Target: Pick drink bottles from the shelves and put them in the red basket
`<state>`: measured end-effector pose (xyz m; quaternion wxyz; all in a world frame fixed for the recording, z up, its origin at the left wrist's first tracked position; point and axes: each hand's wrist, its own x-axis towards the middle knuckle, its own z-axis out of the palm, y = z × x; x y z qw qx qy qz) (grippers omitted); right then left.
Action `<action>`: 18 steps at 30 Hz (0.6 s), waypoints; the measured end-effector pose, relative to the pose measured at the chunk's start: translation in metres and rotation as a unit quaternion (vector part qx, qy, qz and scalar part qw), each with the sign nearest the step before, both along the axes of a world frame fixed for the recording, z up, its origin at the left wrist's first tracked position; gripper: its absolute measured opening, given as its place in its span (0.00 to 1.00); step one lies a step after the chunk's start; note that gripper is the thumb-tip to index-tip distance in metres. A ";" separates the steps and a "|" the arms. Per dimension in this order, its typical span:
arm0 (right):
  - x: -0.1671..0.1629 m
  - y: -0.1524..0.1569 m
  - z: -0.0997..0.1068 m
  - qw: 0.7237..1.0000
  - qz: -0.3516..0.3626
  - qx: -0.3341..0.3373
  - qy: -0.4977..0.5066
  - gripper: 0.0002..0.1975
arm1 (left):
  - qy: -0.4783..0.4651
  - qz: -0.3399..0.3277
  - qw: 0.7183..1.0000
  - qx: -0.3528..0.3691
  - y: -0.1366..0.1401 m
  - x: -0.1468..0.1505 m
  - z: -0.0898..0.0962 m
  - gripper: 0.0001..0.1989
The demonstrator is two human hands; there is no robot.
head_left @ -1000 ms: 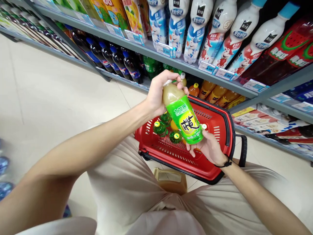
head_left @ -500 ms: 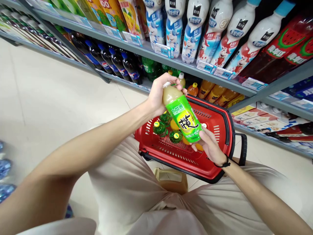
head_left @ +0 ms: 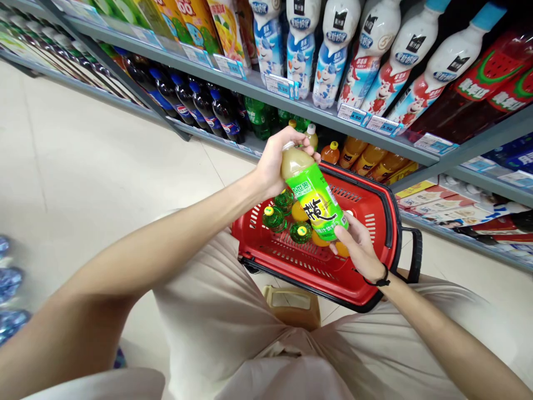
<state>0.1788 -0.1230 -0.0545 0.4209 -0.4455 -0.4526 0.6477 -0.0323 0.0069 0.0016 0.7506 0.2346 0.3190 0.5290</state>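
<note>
A juice bottle [head_left: 315,197] with a bright green label and pale contents is held tilted above the red shopping basket [head_left: 287,260]. My left hand [head_left: 280,161] is wrapped round its neck end near the white cap. At the bottle's base, my right hand [head_left: 356,244] grips with thumb and fingers; a black band circles that wrist. Below the bottle, inside the basket, are several green bottles [head_left: 273,219] with yellow caps and some orange items [head_left: 298,211], partly hidden by the bottle.
A shelf unit [head_left: 233,75] runs across the front, with white milk-drink bottles [head_left: 331,50] above and dark cola bottles [head_left: 200,103] below. Orange drink bottles [head_left: 375,161] stand low behind the basket. A beige stool [head_left: 291,307] shows between my legs. Blue-tinted bottles [head_left: 10,283] are at far left.
The bottle has rolled slightly in my hands, so its label has turned left and a barcode now shows on its right side. The view has shifted slightly.
</note>
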 end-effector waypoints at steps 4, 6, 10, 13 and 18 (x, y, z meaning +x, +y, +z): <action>0.001 0.000 -0.003 0.999 -0.025 -0.038 0.030 0.21 | 0.050 0.004 0.999 0.003 0.001 0.003 -0.003 0.14; 0.001 0.002 0.001 0.994 -0.038 -0.078 0.070 0.20 | 0.074 0.000 0.997 0.011 0.000 0.005 -0.003 0.17; 0.004 0.009 0.013 0.980 -0.052 -0.135 0.135 0.23 | 0.077 -0.032 0.995 0.052 -0.005 0.008 0.004 0.18; 0.005 0.011 0.016 0.978 -0.058 -0.137 0.144 0.21 | 0.076 -0.040 0.994 0.071 -0.009 0.010 0.010 0.17; 0.002 0.008 0.010 0.982 -0.049 -0.133 0.126 0.21 | 0.133 0.013 0.990 0.048 -0.006 0.008 -0.002 0.17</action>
